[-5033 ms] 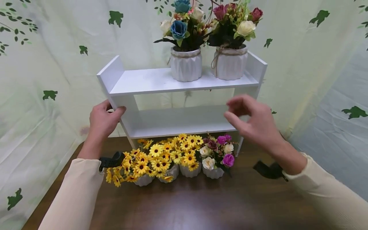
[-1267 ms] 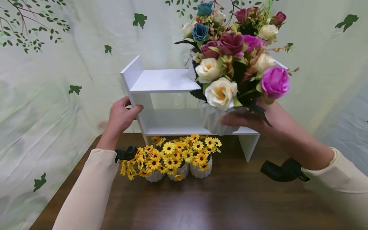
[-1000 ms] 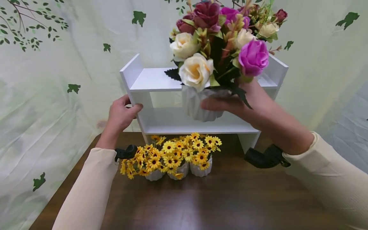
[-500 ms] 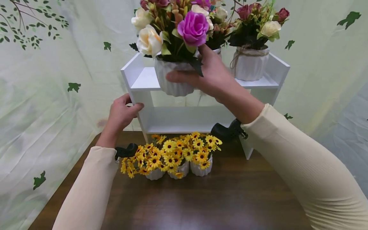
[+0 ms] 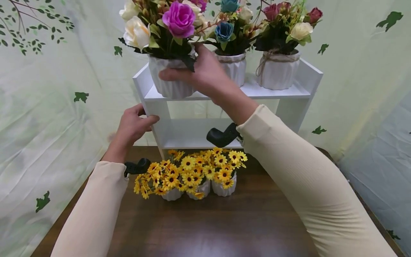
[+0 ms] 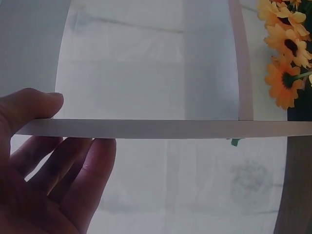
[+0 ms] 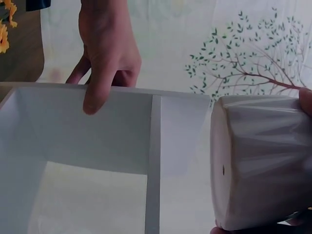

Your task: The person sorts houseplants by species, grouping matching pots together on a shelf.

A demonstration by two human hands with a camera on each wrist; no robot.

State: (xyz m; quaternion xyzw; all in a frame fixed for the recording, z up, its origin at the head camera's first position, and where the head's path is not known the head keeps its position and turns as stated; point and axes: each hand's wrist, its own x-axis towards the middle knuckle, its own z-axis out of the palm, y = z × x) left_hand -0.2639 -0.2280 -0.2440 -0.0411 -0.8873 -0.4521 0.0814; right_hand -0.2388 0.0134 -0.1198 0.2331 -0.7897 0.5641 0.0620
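My right hand (image 5: 207, 73) grips a white ribbed flower pot (image 5: 170, 85) with magenta, cream and dark red artificial roses. It is held upright at the left end of the top board of a white two-tier shelf (image 5: 199, 130). In the right wrist view a gap shows between the pot's base (image 7: 222, 165) and the board. My left hand (image 5: 133, 123) pinches the shelf's left side panel (image 6: 161, 128), thumb on the inner face and fingers on the outer. Two more pots, one with blue and cream roses (image 5: 236, 69), one with red and cream roses (image 5: 277, 71), stand on the top board.
Three white pots with yellow daisy-like flowers (image 5: 192, 171) stand in a row on the dark wooden table (image 5: 199, 228), before the shelf. A pale leaf-printed cloth (image 5: 80, 125) hangs behind and at the sides. The lower board (image 5: 199, 137) sits just above the flowers.
My right hand picked up the rose pot from the right end of the table row, raised it, and carried it left to the top board. My left hand keeps its grip on the panel.
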